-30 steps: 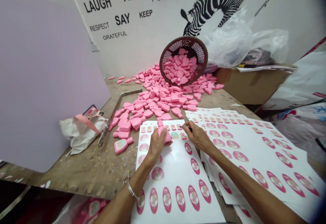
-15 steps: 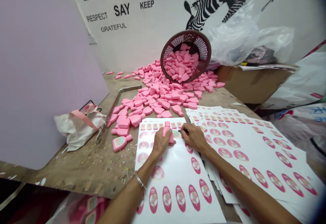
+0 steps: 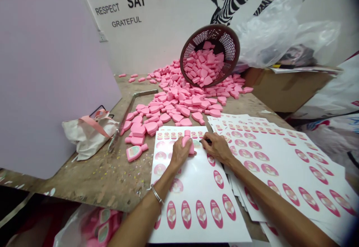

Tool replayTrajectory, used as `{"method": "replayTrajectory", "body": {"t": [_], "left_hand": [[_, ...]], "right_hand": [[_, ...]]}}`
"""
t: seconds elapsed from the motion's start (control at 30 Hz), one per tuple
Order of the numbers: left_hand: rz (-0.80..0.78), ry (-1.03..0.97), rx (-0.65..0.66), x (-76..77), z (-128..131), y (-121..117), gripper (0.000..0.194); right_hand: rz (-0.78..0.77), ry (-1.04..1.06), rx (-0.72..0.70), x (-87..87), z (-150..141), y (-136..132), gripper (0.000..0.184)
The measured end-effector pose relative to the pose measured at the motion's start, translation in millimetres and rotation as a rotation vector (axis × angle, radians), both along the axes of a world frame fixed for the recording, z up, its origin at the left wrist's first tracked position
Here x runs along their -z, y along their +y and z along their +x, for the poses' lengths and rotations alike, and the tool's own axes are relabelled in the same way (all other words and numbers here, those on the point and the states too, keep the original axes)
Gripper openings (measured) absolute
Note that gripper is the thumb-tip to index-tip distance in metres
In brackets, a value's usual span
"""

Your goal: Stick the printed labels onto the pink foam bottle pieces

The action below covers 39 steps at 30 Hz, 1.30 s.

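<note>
My left hand (image 3: pixel 180 152) is closed around a small pink bottle-shaped piece (image 3: pixel 187 139), its narrow neck pointing away from me. It rests over a white sticker sheet (image 3: pixel 202 179) printed with pink labels. Just to the right, my right hand (image 3: pixel 215 145) pinches a small dark pointed tool (image 3: pixel 201 141); most of it is hidden by the fingers. The tool's tip is at a greenish label (image 3: pixel 197 144) on the sheet. One pink piece with a label on its face (image 3: pixel 136 152) lies left of the sheet.
A tipped brown basket (image 3: pixel 234 58) spills many pink pieces (image 3: pixel 179 97) across the table (image 3: pixel 112 187). More sticker sheets (image 3: pixel 283 157) overlap at right. A metal bar (image 3: pixel 127 112), white bag (image 3: pixel 89 134) and lilac panel (image 3: pixel 56 71) are left; a cardboard box (image 3: pixel 286 90) stands back right.
The camera view has shifted slightly, so the scene sits a little higher and to the right. Both hands keep their holds, with little other visible change.
</note>
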State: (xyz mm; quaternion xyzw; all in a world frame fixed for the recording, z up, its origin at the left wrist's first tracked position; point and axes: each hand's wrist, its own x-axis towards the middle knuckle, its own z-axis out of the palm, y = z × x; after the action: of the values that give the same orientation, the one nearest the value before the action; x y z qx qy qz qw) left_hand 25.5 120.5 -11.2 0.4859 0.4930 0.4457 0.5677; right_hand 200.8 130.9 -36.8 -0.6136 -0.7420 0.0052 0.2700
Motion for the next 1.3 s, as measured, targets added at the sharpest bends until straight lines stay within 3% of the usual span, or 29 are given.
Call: {"method": "replayTrajectory", "body": {"t": [0.37,0.57,0.73,0.87,1.07,1.3], "left_hand": [[0.005,-0.057,-0.015,4.6,1,1,0.04],[0.007,-0.073,-0.026,5.8,0,1,0.039],[0.012,-0.086,-0.06,2.3,1,1,0.037],[-0.005,-0.145,-0.058,-3.2,-1,-1,0.042],[-0.122,-0.419,0.007,-18.8,-9,-33,0.058],[-0.163,-0.55,0.0,-40.4,-19,-66,0.057]], "right_hand": [[0.112,0.038,0.019,2.4,3,0,0.022],[0.043,0.063,-0.017,0.4,0,-2,0.022],[-0.053,0.436,-0.001,-8.0,-2,-4,0.033],[-0.025,0.7,0.052,-30.5,4,-17,0.038],[-0.127,0.75,-0.003,-62.9,-22,-63,0.039],[-0.14,0.824,-0.077,-65.5,-59,-90,0.031]]}}
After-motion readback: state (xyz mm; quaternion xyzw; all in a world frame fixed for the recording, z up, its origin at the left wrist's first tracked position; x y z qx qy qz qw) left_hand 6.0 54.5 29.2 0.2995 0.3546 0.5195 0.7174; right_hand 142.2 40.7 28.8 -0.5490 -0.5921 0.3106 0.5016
